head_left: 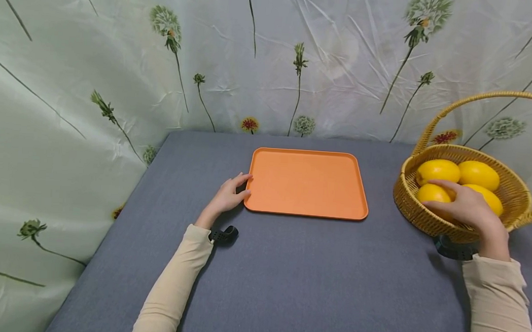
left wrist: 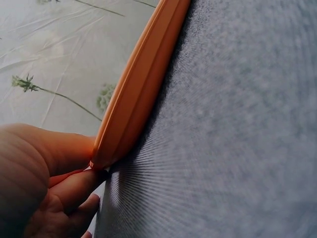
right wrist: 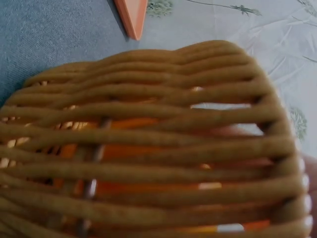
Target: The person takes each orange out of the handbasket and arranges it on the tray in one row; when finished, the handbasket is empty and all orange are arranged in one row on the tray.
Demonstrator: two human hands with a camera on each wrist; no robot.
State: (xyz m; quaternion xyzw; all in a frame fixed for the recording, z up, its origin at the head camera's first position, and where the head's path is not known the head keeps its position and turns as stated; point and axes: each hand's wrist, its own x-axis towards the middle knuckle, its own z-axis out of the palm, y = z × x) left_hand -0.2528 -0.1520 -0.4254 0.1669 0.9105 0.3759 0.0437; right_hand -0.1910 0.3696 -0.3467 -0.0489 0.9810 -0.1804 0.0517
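An orange rectangular tray [head_left: 308, 184] lies flat on the table. My left hand [head_left: 227, 196] pinches its left edge, thumb on one side of the rim and fingers on the other, as the left wrist view shows at the tray's corner [left wrist: 133, 94]. To the right stands a woven basket [head_left: 409, 210] with several yellow lemons in it. My right hand [head_left: 471, 209] reaches over its near rim, thumb and fingers around the front-left lemon [head_left: 431, 193]. Another lemon [head_left: 490, 199] is partly hidden by that hand. In the right wrist view the basket wall [right wrist: 124, 66] covers most of the grip.
The basket's tall arched handle [head_left: 438, 118] rises around the right arm's work area. A grey-blue cloth [head_left: 313, 285] covers the table. Behind and to the left hangs a pale curtain [head_left: 252, 94] with dandelion prints. Dark wrist straps [head_left: 225, 234] sit on both arms.
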